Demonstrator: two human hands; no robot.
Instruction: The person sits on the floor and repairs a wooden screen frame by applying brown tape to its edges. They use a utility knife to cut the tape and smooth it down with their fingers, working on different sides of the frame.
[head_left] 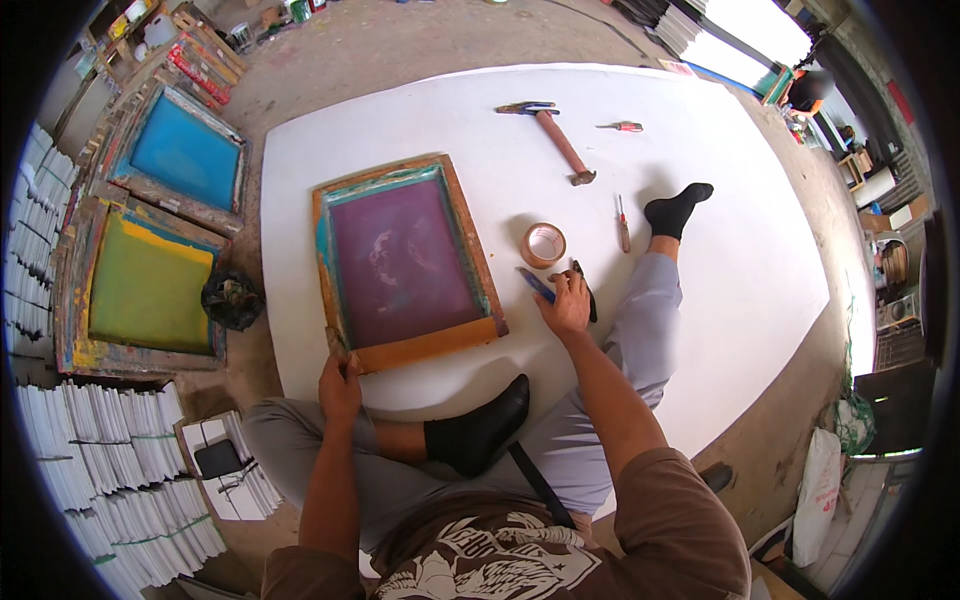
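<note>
A wooden screen-printing frame (480, 270) with purple mesh lies on a large white sheet (700, 230). My left hand (340, 385) grips the frame's near left corner. My right hand (568, 300) rests on the sheet to the right of the frame, its fingers on a blue-handled tool (536, 284) and a dark tool (588, 295). A roll of brown tape (543, 245) lies just beyond that hand. I sit on the sheet with my legs in grey trousers and black socks.
A hammer (558, 138) and two red-handled screwdrivers (622, 127) (622, 228) lie farther out on the sheet. Frames with blue (185, 150) and green (148, 285) mesh stand at the left, by a black bag (232, 300). Stacks of white paper (120, 470) fill the lower left.
</note>
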